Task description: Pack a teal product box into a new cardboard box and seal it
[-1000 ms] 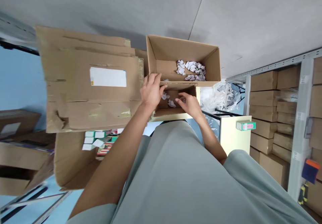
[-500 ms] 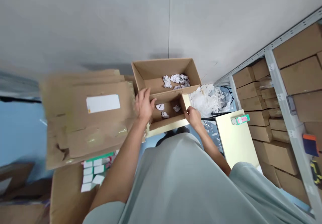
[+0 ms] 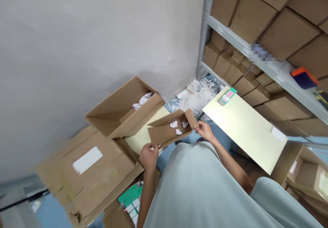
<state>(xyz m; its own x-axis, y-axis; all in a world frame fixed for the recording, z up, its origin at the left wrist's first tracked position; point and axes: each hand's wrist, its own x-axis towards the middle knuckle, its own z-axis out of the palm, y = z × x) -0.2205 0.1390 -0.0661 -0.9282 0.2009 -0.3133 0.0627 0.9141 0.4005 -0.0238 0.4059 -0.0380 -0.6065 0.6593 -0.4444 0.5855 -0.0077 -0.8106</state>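
Between my two hands is a small open cardboard box (image 3: 164, 134) with a few crumpled paper wads (image 3: 178, 131) inside. My left hand (image 3: 149, 157) pinches its near left corner. At the right end, my right hand (image 3: 204, 131) grips the box's raised edge between thumb and fingers. A larger open cardboard box (image 3: 125, 120) stands behind it against the wall, with more crumpled paper (image 3: 143, 100) at its bottom. The small box is tilted and appears lifted off the cream table (image 3: 135, 142).
Flattened cardboard (image 3: 102, 173) is stacked at left. Green-and-white small boxes (image 3: 132, 204) lie in a carton below. A cream board (image 3: 243, 129) at right bears one green and pink box (image 3: 227, 96). White shredded packing (image 3: 198, 93) sits near the shelving (image 3: 225, 30).
My view has swung toward the right. Both hands have moved the small box away from the larger box, turning it toward the cream board; my left hand has shifted to its near corner.
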